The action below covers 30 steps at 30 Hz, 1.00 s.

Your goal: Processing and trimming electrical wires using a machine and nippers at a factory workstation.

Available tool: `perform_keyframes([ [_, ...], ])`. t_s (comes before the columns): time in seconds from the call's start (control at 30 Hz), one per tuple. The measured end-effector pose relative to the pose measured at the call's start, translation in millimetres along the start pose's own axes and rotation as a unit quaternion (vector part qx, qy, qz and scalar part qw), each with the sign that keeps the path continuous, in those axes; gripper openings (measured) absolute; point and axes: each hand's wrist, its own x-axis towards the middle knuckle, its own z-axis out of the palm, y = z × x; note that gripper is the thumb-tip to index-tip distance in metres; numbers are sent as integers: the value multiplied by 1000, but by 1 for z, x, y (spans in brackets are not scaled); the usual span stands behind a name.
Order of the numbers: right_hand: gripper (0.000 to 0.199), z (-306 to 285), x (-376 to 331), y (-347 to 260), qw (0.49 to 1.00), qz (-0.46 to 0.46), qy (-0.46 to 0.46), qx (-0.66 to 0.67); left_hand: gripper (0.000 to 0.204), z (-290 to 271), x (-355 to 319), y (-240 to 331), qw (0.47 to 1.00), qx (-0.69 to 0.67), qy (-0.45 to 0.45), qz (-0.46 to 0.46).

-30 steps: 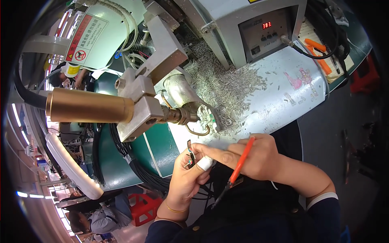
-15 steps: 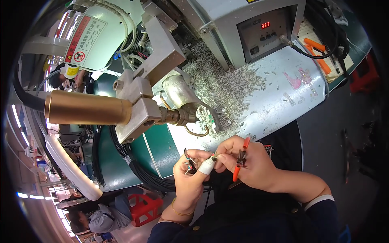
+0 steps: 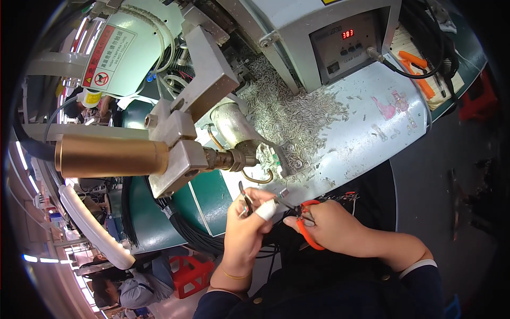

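The left hand [image 3: 245, 234] is pinching a small dark wire piece [image 3: 245, 201] between thumb and fingers; one fingertip is wearing a white finger cot [image 3: 266, 211]. The piece is projecting upward from the grip, just below the brass nozzle [image 3: 234, 158] of the machine. The right hand [image 3: 330, 228] is clenching orange-handled cutters [image 3: 304, 226], whose tip is meeting the left fingertips just beside the cot. Both hands are working off the near edge of the pale worktable [image 3: 372, 133], where loose metal pins [image 3: 297, 114] are lying scattered.
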Motion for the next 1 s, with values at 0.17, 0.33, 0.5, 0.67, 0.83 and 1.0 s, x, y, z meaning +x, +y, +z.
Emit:
perform_keyframes([
  [0.17, 29, -12, 13, -9, 982, 7, 92, 163, 15, -2, 33, 5, 995, -88, -38, -31],
  [0.33, 22, -26, 47, -19, 960, -97, 213, 155, 19, -4, 46, 11, 998, -34, -31, -37],
  [0.5, 20, -34, 55, -23, 973, -56, 146, 169, 23, -11, 50, 11, 997, -49, -39, -52],
  [0.67, 21, -34, 57, -20, 978, -78, 150, 124, 27, -15, 49, 10, 997, -41, -43, -52],
  [0.83, 24, -27, 59, -14, 960, -163, 203, 103, 29, -16, 49, 10, 996, -40, -54, -52],
  [1.0, 24, -28, 57, -18, 970, -120, 178, 116, 27, -14, 49, 11, 997, -44, -50, -50],
])
